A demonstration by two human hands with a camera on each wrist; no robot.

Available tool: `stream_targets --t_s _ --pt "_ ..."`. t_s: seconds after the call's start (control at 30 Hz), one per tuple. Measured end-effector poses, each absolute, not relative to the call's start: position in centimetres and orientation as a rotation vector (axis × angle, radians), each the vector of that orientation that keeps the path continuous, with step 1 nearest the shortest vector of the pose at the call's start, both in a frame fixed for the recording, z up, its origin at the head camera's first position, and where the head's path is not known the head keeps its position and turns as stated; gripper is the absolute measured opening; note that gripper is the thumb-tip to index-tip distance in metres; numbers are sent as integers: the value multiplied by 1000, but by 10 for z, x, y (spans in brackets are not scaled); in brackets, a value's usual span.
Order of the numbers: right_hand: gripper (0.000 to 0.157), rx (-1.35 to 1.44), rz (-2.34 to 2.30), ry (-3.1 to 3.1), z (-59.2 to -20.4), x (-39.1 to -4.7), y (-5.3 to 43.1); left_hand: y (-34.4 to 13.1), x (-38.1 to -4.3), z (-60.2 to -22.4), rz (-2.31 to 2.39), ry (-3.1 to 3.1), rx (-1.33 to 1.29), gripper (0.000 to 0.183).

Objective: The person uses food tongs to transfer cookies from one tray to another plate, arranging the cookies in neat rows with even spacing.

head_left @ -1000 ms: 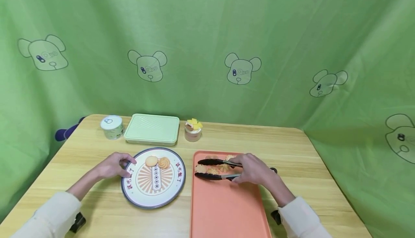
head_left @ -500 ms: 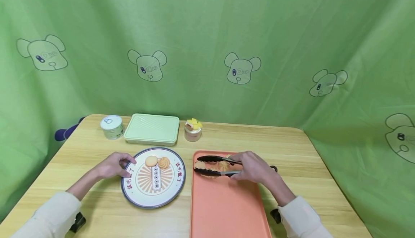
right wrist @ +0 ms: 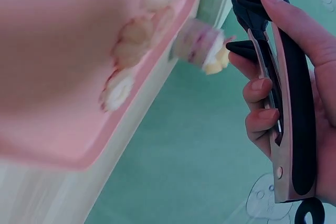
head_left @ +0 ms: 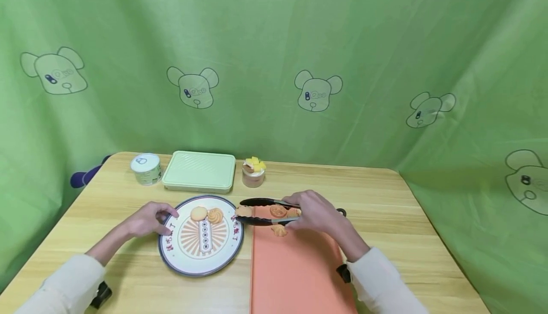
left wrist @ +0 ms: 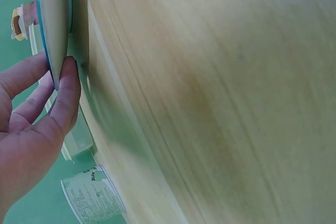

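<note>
My left hand point(head_left: 150, 220) pinches the left rim of a white plate point(head_left: 222, 254) with a blue edge, thumb above and fingers beneath in the left wrist view. On the plate lie a smooth round cookie point(head_left: 199, 213) and a swirled cookie point(head_left: 215, 215), side by side. My right hand point(head_left: 316, 215) grips black-and-silver food tongs point(right wrist: 286, 103). Between the tong tips sits another cookie point(head_left: 243, 211), over the gap between plate and tray and overlapping the plate's right rim in the head view. Several cookies point(head_left: 279, 230) lie at the far end of the coral tray point(head_left: 297, 271).
Behind the plate stand a white-lidded can point(head_left: 146, 169), a pale green lidded box point(head_left: 199, 171) and a dessert cup point(head_left: 253, 173) topped with yellow pieces. A wooden table point(head_left: 411, 238) carries everything. A green curtain point(head_left: 265, 43) with bear drawings hangs behind and at the sides.
The tongs have closed on a cookie in the tray and moved left with it, up to the plate's right rim. The left hand has stayed at the plate's rim.
</note>
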State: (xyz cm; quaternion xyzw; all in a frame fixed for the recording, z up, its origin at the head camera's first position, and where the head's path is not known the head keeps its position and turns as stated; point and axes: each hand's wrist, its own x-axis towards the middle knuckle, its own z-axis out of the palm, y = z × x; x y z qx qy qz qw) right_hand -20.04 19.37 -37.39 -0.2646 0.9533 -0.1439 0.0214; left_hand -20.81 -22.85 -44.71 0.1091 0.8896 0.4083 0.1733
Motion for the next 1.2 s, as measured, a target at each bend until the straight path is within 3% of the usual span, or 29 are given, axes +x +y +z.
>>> stream_targets --t_s 0.53,0.87,1.2 --pt "56 -988 -312 2882 -380 -208 123 -229 -207 -448 1161 2538 372 34" --pt "66 -1007 -227 2867 -394 -205 87 -230 -207 -448 1166 2539 392 35" --pt "63 -1028 -167 2875 -402 -207 62 -231 -207 -449 1224 2508 416 40"
